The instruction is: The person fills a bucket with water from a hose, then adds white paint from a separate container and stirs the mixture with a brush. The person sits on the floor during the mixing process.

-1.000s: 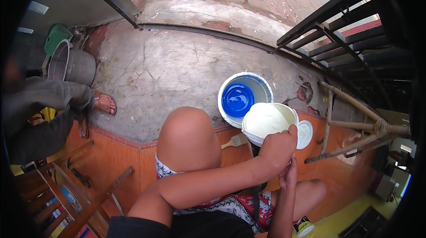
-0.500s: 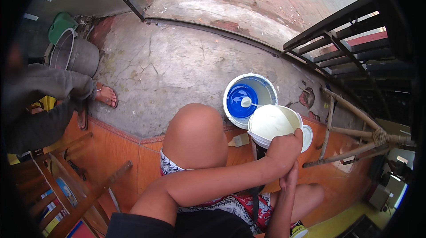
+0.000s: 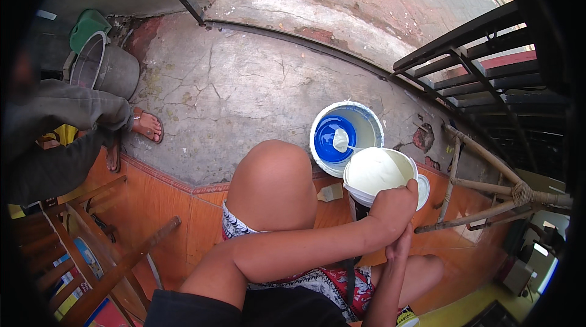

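A white plastic tub (image 3: 354,197) of thick white paint (image 3: 377,170) is tilted over a larger white bucket (image 3: 373,121). Blue paint (image 3: 328,130) lies in the bucket. A thin white stream runs from the tub's lip to a white patch (image 3: 340,140) on the blue. My left hand (image 3: 394,208) grips the tub's near right rim, fingers closed. Beneath that wrist, my right hand (image 3: 399,244) is closed against the tub's lower side; its fingertips are hidden. What looks like a flat paintbrush (image 3: 330,193) lies beside the bucket.
A round white lid (image 3: 422,193) shows right of the tub. A bamboo frame (image 3: 482,183) and a dark metal gate (image 3: 482,64) stand right. A wooden chair (image 3: 116,266) is at lower left. Another person's foot (image 3: 147,124) and a grey bucket (image 3: 116,71) are at left.
The white patch on the blue paint has grown and become less round. Both my hands keep their hold, with the tub almost in the same place.
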The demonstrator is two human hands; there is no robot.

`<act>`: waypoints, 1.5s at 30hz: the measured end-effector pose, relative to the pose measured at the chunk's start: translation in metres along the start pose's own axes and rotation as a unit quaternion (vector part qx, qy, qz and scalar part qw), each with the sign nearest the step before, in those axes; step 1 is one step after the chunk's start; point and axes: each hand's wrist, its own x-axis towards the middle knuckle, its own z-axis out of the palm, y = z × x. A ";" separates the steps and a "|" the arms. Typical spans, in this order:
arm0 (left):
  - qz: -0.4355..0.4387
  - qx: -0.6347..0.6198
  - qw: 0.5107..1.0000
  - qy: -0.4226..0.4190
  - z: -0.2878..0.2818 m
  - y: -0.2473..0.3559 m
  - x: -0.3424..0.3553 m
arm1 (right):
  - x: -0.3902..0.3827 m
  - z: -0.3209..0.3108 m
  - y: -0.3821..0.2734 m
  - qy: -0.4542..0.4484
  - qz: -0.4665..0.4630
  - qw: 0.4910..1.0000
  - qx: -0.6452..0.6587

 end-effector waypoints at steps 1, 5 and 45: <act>0.001 -0.001 1.000 0.001 0.000 0.000 0.000 | 0.001 -0.002 0.000 -0.009 -0.004 1.000 0.004; -0.004 -0.005 1.000 0.008 0.002 0.000 0.000 | 0.002 -0.004 0.000 -0.013 -0.012 1.000 0.008; -0.002 -0.031 0.998 -0.053 0.041 0.000 -0.013 | 0.023 -0.006 0.014 0.047 -0.060 0.996 0.035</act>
